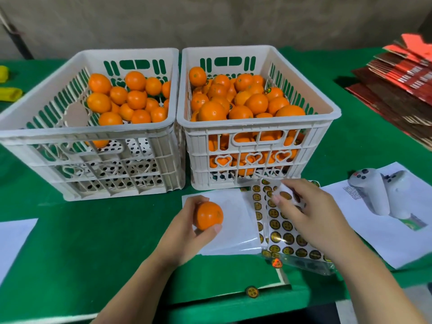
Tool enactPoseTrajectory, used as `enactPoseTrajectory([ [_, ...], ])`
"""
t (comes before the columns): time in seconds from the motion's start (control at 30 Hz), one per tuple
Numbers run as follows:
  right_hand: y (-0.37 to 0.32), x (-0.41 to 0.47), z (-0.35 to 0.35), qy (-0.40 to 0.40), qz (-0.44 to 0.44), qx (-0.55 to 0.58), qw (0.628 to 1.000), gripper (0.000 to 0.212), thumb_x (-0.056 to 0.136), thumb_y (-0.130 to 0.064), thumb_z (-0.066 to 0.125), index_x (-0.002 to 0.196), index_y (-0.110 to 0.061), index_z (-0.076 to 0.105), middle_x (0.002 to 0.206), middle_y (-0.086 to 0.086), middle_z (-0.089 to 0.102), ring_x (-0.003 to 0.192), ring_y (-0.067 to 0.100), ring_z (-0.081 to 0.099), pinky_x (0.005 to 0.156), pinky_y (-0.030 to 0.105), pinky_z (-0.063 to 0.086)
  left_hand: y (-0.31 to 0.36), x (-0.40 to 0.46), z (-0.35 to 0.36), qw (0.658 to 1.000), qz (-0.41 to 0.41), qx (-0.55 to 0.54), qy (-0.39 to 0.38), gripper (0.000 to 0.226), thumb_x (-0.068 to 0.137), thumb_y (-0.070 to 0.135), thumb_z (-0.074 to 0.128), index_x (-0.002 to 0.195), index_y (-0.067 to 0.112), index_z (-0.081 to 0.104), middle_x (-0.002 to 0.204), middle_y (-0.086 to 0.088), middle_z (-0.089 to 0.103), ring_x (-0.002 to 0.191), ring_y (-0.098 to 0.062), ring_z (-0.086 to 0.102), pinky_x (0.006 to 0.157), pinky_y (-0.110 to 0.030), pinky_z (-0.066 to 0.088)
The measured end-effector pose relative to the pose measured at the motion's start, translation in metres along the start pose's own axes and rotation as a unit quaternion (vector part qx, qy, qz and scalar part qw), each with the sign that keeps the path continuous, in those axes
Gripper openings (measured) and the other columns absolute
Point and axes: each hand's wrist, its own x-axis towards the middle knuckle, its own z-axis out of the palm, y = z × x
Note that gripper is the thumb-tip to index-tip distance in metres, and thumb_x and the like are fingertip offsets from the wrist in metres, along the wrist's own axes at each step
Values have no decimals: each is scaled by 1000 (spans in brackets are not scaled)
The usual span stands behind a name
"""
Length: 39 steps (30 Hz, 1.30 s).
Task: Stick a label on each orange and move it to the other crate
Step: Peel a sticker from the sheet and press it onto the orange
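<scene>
My left hand (187, 232) grips one orange (208, 215) just above the green table, in front of the two white crates. My right hand (308, 211) reaches over the label sheet (284, 228) and pinches a round gold label (284, 195) at its upper part. The left crate (88, 134) is partly filled with several oranges. The right crate (257, 127) is piled high with several oranges, a few of them showing stickers.
White paper (230, 220) lies under my left hand. Two white handheld controllers (378, 190) rest on paper at the right. Stacked red cardboard (402, 85) sits far right. Loose labels (252, 291) lie near the table's front edge. Yellow objects (9, 93) sit far left.
</scene>
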Motion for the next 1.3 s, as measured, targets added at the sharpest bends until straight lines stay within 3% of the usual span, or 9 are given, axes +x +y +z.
enactPoseTrajectory([
  [0.1, -32, 12, 27, -45, -48, 10, 998, 51, 94, -60, 57, 139, -35, 54, 131, -17, 61, 116, 6, 55, 95, 30, 48, 3, -2, -5, 994, 31, -81, 67, 58, 81, 61, 77, 131, 50, 49, 123, 22, 61, 108, -9, 66, 85, -23, 55],
  [0.23, -62, 21, 81, -140, -102, -58, 983, 68, 92, -63, 60, 149, -33, 40, 142, -7, 57, 126, 17, 52, 101, 36, 45, 14, 0, -23, 970, 32, -175, 169, 51, 83, 74, 70, 122, 43, 63, 117, 11, 69, 103, -8, 67, 89, -21, 53],
  [0.37, -62, 23, 117, -233, -100, -82, 964, 83, 89, -64, 64, 155, -27, 32, 146, 0, 52, 129, 20, 50, 106, 38, 42, 14, -1, -39, 958, -6, -212, 193, 44, 87, 61, 61, 118, 30, 65, 104, 15, 72, 96, -1, 66, 85, -15, 53],
  [0.5, -52, 19, 125, -250, -94, -27, 963, 83, 90, -65, 63, 157, -27, 33, 155, -4, 42, 137, 12, 43, 113, 33, 38, 6, -3, -40, 972, -34, -186, 136, 54, 91, 60, 54, 116, 14, 65, 111, -18, 71, 108, -41, 68, 99, -49, 54],
  [0.7, -37, 30, 119, -274, -85, 17, 958, 59, 96, -50, 63, 148, -28, 46, 145, -8, 45, 127, 8, 50, 109, 30, 43, -4, -2, -34, 998, -50, 21, 38, 50, 88, 74, 45, 108, 32, 64, 95, 1, 74, 88, -20, 69, 82, -49, 56],
  [0.83, -28, 42, 120, -268, -122, -101, 950, 54, 93, -41, 70, 142, -26, 53, 143, -4, 44, 132, 20, 41, 111, 38, 38, -5, 1, -34, 996, -70, 23, 46, 49, 85, 82, 39, 105, 43, 61, 98, 9, 73, 91, -11, 68, 86, -42, 57],
  [1.07, -16, 53, 113, -161, -56, -6, 985, 46, 94, -40, 71, 137, -30, 59, 126, -11, 47, 122, 12, 41, 104, 26, 36, -6, 0, -31, 996, -68, 32, 47, 52, 84, 82, 40, 106, 40, 62, 92, 12, 73, 84, -6, 67, 76, -37, 56],
  [1.2, -12, 61, 107, -223, -25, -180, 958, 47, 94, -45, 64, 137, -24, 59, 127, 3, 44, 122, 30, 40, 102, 41, 36, -6, -1, -31, 996, -61, 38, 51, 47, 86, 81, 42, 104, 43, 61, 95, 20, 70, 84, -5, 66, 69, -30, 50],
  [1.3, -18, 66, 105, -248, -22, -189, 950, 24, 95, -36, 63, 117, -24, 65, 121, 5, 48, 118, 32, 48, 100, 44, 40, -6, -1, -30, 996, -56, 42, 54, 45, 86, 82, 43, 105, 45, 60, 97, 22, 70, 86, -3, 66, 69, -28, 50],
])
